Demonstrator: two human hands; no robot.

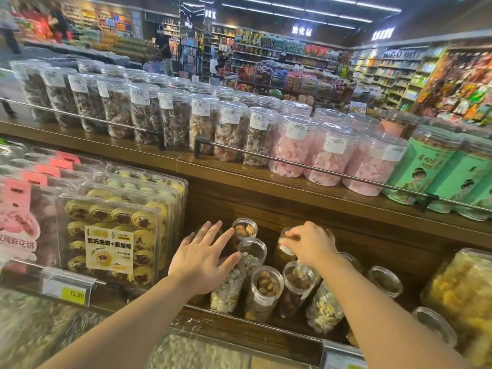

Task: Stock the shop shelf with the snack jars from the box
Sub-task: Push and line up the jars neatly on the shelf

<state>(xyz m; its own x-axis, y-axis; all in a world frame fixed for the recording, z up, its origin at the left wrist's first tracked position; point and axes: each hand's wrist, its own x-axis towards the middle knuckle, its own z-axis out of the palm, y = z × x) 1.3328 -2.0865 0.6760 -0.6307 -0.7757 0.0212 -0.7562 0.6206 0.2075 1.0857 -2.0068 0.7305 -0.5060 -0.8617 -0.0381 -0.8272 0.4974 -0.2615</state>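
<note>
Right hand (308, 242): fingers curled over the top of a clear plastic snack jar with dark contents (286, 251) at the back of the lower dark wooden shelf (266, 334), gripping it by the lid end. Left hand (203, 258): spread flat, fingers straight, palm down, holding nothing; fingertips reach toward the back row, thumb against a clear jar of pale nuts (229, 288).

Between the two hands, two small clear round jars (249, 242) stand one behind the other, lids showing tan and pale pieces. In front of them, a clear jar of brown nuts (263, 292), another of darker pieces (295, 290) and a clear jar of pale seeds (326, 308) stand in a loose row. To the right, two more clear lids (384, 280) show, contents hard to tell.

Left of this bay: four clear plastic trays of yellow round pastries (111, 241) stacked upright, a yellow price tag (73, 294) on the rail below.

Upper wooden shelf (266, 179), behind a metal rail: three clear tubs of pink sweets (330, 155) in front, and two green printed canisters (423, 169) to their right. A long row of tall clear jars of brown dried goods (143, 113) runs leftward; count blurred.
</note>
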